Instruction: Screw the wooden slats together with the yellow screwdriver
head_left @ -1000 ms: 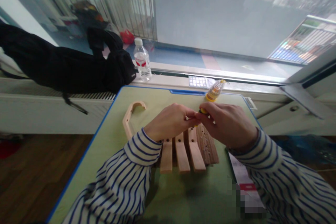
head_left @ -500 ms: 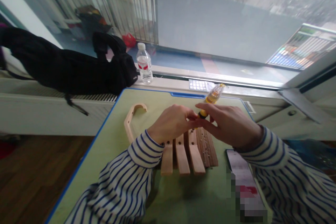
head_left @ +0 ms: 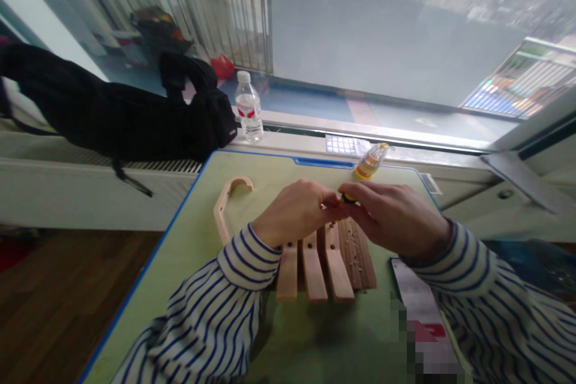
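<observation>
Pale daylight reaches you through the large clear glass window (head_left: 315, 42) ahead, where white glare streaks the upper right. Your green, blue-edged bench (head_left: 193, 222) is moderately lit, with a soft shadow below the pale, angled wooden strips (head_left: 315, 279). The brown wooden floor (head_left: 81, 294) looks dim. You get slight softness, stretched edges, and coarse pixel blocks over the slim, dark-edged phone (head_left: 411, 288).

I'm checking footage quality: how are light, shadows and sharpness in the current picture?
Head view: daylight through the window, pale reflections upper right; head view: soft dark shadow on the table in front of the wooden pieces; head view: detail between left hand and right hand is blurred; pixelation masks part of the phone.
</observation>
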A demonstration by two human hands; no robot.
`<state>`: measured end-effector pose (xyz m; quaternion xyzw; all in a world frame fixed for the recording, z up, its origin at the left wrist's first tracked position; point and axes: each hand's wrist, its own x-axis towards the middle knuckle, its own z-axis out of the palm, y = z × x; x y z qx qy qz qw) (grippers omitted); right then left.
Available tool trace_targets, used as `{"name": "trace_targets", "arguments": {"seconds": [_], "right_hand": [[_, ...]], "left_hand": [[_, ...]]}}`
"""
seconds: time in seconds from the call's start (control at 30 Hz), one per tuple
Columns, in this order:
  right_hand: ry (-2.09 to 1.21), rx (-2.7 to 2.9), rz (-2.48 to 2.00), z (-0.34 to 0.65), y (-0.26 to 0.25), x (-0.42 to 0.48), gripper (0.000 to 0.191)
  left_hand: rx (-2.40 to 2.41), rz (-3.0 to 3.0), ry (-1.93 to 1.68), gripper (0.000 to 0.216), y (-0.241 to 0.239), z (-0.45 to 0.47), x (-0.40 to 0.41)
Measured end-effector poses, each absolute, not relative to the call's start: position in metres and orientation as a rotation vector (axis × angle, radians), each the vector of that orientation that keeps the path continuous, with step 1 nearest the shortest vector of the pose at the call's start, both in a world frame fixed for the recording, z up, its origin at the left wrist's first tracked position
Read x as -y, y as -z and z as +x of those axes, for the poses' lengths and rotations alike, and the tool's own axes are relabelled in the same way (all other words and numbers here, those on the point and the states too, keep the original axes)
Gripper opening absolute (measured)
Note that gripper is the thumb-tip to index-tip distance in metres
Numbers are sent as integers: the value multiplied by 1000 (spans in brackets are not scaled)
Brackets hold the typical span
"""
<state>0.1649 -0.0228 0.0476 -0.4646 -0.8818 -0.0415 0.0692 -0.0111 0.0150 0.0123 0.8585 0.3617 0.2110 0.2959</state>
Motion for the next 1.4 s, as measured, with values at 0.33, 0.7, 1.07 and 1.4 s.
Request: {"name": "trace_targets", "arguments": {"seconds": [0.33,0.7,1.07,1.4], "right_hand": [[139,2616,-1412,165,-41,25,29],[108,2542,-1444,163,-34,28,25],[110,2475,-1521,160,-31,31,27],[118,2491,-1497,161,-32,32,26]], "left_hand": [[-949,2281,-559,40,-10,-11,-16],[-928,2284,-553,42,-8,-10,-16],[-872,2281,-527,32,-10,-14,-17],[-1173,2374,-549,40,-7,-42,-35]]}}
